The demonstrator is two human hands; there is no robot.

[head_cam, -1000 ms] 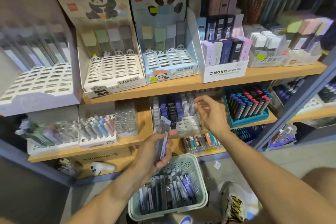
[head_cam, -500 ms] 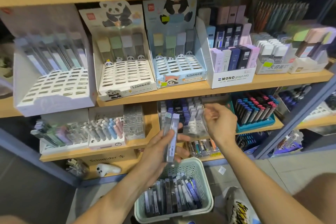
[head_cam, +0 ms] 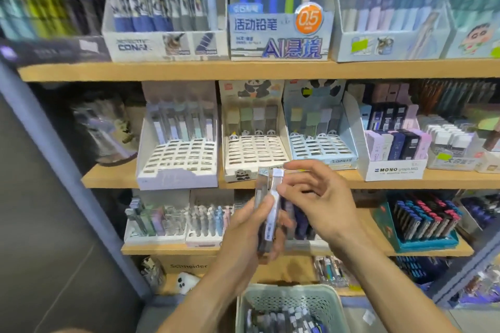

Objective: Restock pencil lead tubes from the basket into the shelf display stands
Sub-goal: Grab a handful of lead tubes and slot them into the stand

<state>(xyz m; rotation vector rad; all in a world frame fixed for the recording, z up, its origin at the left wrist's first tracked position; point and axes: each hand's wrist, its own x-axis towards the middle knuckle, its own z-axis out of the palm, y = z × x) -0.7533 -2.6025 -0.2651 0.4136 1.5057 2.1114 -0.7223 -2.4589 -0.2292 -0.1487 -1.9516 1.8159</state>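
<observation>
Since the earlier frame the view has tipped upward, bringing a higher shelf of pencil boxes into sight, and both hands have risen and come together in front of the middle shelf. The left hand (head_cam: 250,230) grips a small bundle of pencil lead tubes (head_cam: 267,211) held upright, its fingers curled round their lower half and its thumb pressed across the front. The right hand (head_cam: 315,205) has moved in from the right and now touches the upper part of the bundle with thumb and forefinger, its other fingers spread loosely above; whether it is pinching one tube or only touching cannot be told. The tube tops stand just in front of the panda display stand (head_cam: 254,149), whose slotted tray shows many unfilled holes. To its left sits a white slotted stand (head_cam: 177,159), to its right a pale blue stand (head_cam: 320,146) and a box marked MONO (head_cam: 395,167). At the bottom edge the green basket (head_cam: 290,299) holds more dark and purple tubes lying in a heap.
</observation>
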